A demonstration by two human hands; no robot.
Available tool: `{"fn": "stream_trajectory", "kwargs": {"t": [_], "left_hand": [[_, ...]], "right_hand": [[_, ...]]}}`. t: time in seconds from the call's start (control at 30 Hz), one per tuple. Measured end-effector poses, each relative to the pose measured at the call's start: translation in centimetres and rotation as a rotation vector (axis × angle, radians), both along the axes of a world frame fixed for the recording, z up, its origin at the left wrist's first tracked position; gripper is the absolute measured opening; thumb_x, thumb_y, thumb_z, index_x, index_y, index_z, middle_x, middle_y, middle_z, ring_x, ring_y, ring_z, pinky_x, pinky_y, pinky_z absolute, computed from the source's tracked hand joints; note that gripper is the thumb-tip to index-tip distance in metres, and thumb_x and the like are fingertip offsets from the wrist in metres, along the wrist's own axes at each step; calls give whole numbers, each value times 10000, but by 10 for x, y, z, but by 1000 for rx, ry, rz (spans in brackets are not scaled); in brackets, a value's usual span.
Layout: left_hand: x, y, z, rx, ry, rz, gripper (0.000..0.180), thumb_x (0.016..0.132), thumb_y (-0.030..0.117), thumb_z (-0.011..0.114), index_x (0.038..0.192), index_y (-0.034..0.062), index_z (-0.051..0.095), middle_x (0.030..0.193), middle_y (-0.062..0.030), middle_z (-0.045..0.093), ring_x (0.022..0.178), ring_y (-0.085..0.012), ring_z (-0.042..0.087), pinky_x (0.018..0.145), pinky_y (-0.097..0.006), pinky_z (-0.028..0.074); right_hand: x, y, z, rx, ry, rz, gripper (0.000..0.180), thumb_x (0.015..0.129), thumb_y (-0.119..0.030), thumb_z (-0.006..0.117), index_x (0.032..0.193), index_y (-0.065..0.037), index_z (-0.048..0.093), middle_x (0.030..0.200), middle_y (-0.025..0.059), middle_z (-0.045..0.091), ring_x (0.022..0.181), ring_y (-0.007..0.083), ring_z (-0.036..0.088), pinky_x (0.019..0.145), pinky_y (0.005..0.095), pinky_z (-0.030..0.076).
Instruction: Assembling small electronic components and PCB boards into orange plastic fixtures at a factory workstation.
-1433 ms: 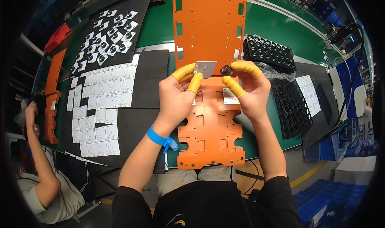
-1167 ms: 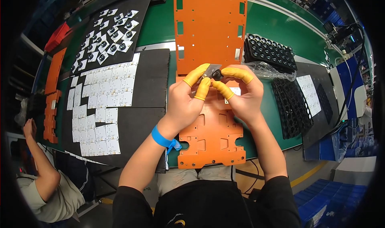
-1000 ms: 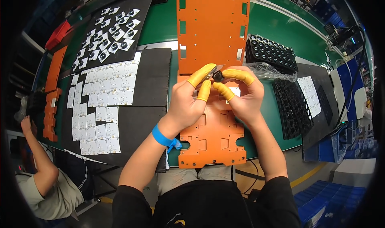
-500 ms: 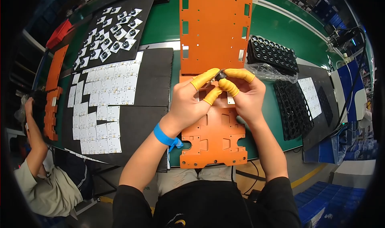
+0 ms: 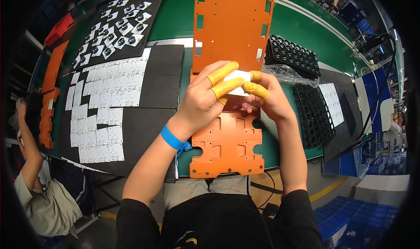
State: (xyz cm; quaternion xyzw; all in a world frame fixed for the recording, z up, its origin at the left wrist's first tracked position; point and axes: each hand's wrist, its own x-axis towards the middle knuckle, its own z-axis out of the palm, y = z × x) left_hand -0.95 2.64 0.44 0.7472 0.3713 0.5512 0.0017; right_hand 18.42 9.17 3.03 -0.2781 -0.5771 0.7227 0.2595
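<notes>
Between my two hands, above the orange fixture, is a small white circuit board (image 5: 239, 79). My left hand (image 5: 202, 96), with yellow finger cots and a blue wrist strap (image 5: 171, 138), has its fingers closed over the board's left part. At the board's right edge, my right hand (image 5: 272, 95), also in yellow finger cots, pinches it. Whatever lies beneath the board is hidden by the fingers. Below the hands lies the orange fixture's base (image 5: 227, 146), with shaped recesses; its tall orange plate (image 5: 232, 28) with slots and holes stands behind.
Rows of white circuit boards (image 5: 116, 93) lie on a black mat at left. Beyond them, several boards with dark round lenses (image 5: 124, 28) rest on another dark mat. Black trays (image 5: 292, 56) (image 5: 311, 115) stand at right beside clear plastic. Another person's arm (image 5: 28, 148) is at far left.
The small dark round part seen at my fingertips is now out of sight, and the board's white face shows. My left fingers have come over the board; the view has shifted slightly.
</notes>
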Motion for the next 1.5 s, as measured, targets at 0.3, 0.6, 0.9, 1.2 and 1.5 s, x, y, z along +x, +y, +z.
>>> {"fn": "stream_trajectory", "kwargs": {"t": [0.3,0.6,0.9,1.2,1.5], "left_hand": [[-22,9,-6,-94,-387,395,368,823,-79,593,1169,36,642,1089,-98,670,958,-181,644,769,-270,509],[-43,25,-29,-295,-724,429,338,831,-47,579,1162,-6,629,976,-86,670,666,-81,549,584,-217,462],[-47,30,-33,-296,-505,608,292,784,21,583,1066,1,656,990,-170,658,963,-326,597,866,-418,467],[-74,12,-27,-546,299,1109,371,821,213,607,1096,-30,659,1149,-234,628,1263,-467,417,1134,-570,148],[-65,16,-33,-521,367,1157,433,822,248,566,1169,0,638,1172,-207,611,1116,-440,489,1071,-620,194]], "right_hand": [[64,-37,-19,-91,-185,-309,134,854,-132,626,814,-6,605,628,-21,501,443,26,373,363,183,264],[54,-52,-15,-207,-486,-258,188,857,-132,650,723,-69,534,583,-48,462,427,25,391,351,188,228],[51,-56,-17,-225,-569,-250,191,900,-178,612,782,-50,534,566,-37,419,376,38,358,326,186,241],[49,-54,-11,-108,-604,-187,178,871,-156,671,840,-15,567,610,-10,505,430,66,454,368,210,327],[48,-56,3,102,-759,-127,439,878,-228,708,1163,76,567,677,8,571,538,87,540,485,236,426]]}}
